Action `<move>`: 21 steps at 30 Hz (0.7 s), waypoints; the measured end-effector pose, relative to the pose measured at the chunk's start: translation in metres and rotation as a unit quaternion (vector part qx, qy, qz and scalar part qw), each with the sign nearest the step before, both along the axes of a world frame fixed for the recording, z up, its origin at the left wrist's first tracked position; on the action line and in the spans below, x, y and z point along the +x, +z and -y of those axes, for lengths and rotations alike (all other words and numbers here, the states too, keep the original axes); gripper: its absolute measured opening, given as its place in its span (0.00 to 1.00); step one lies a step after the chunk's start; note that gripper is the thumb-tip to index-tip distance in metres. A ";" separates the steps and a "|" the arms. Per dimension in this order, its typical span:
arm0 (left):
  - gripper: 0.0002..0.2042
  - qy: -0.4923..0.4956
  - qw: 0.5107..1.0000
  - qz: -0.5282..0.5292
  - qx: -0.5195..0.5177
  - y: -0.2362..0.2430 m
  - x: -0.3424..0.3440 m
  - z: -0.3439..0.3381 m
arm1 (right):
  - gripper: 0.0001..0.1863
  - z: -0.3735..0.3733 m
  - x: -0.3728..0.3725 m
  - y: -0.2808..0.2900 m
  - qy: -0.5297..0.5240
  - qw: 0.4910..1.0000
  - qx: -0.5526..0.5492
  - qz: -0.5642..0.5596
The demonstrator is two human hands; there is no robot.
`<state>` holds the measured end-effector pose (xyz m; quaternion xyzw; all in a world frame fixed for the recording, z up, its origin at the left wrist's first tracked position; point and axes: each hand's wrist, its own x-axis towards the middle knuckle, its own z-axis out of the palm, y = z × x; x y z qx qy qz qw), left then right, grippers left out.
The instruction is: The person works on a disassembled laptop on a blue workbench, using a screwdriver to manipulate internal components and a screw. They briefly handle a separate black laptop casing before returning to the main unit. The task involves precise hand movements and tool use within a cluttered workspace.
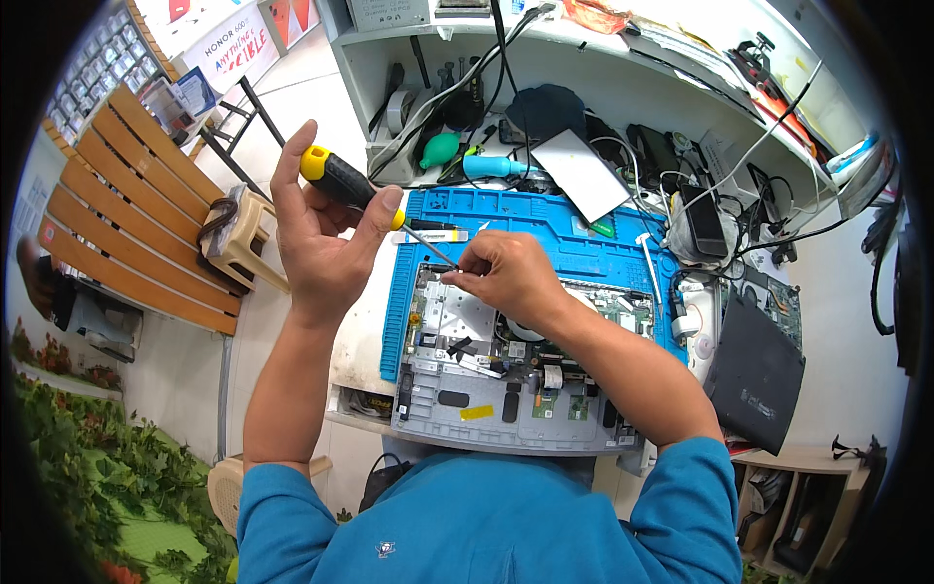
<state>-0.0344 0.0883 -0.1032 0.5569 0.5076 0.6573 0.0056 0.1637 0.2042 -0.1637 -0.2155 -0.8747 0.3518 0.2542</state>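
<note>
A blue work mat [545, 209] lies flat on the bench. A white rectangular panel [581, 173] rests at its far edge, beside a teal bulb blower [440, 149]. A dark grey cover [757, 375] lies at the bench's right side. Black cables [506, 58] hang from the upper shelf [681, 58]. A slatted wooden bench [126, 209] and a beige plastic stool [243, 238] stand to the left.
</note>
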 end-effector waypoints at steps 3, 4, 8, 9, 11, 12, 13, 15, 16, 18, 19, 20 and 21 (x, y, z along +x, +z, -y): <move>0.44 -0.003 1.000 -0.009 -0.013 0.001 0.002 0.001 | 0.14 0.000 0.000 -0.001 0.000 1.000 0.001 -0.003; 0.44 -0.006 1.000 -0.010 -0.010 0.001 0.003 0.001 | 0.14 0.000 0.000 -0.001 0.000 1.000 -0.001 -0.006; 0.44 -0.009 1.000 -0.013 -0.004 -0.001 0.006 0.001 | 0.15 0.001 0.001 -0.006 -0.001 0.999 0.025 -0.023; 0.44 -0.007 1.000 -0.014 -0.004 0.000 0.007 0.001 | 0.16 0.001 0.001 -0.008 0.000 0.999 0.040 -0.030; 0.45 -0.010 0.999 -0.028 -0.013 0.002 0.008 0.005 | 0.16 0.001 0.000 -0.009 -0.002 0.998 0.050 -0.036; 0.45 -0.011 0.999 -0.034 -0.017 0.002 0.008 0.007 | 0.17 0.002 0.000 -0.010 -0.003 0.998 0.055 -0.039; 0.45 -0.031 0.998 -0.044 -0.015 0.002 0.006 0.008 | 0.17 0.003 -0.001 -0.010 -0.001 0.998 0.055 -0.044; 0.46 -0.070 0.995 -0.064 -0.012 0.002 -0.002 0.006 | 0.17 0.005 -0.002 -0.008 0.002 0.997 0.053 -0.053; 0.46 -0.081 0.994 -0.075 -0.004 0.002 -0.003 0.005 | 0.17 0.006 -0.003 -0.006 0.007 0.999 0.030 -0.028; 0.45 -0.105 0.989 -0.098 0.014 0.004 -0.004 0.003 | 0.16 0.007 -0.005 0.002 0.016 1.000 -0.014 0.021; 0.45 -0.094 0.988 -0.119 0.002 0.003 -0.005 0.003 | 0.16 0.007 -0.005 0.005 0.018 1.000 0.008 0.020; 0.44 -0.083 0.987 -0.140 -0.010 0.001 -0.006 0.004 | 0.16 0.008 -0.006 0.006 0.020 0.999 0.030 0.018; 0.44 -0.071 0.984 -0.162 -0.022 0.000 -0.008 0.005 | 0.17 0.008 -0.007 0.008 0.024 0.998 0.053 0.016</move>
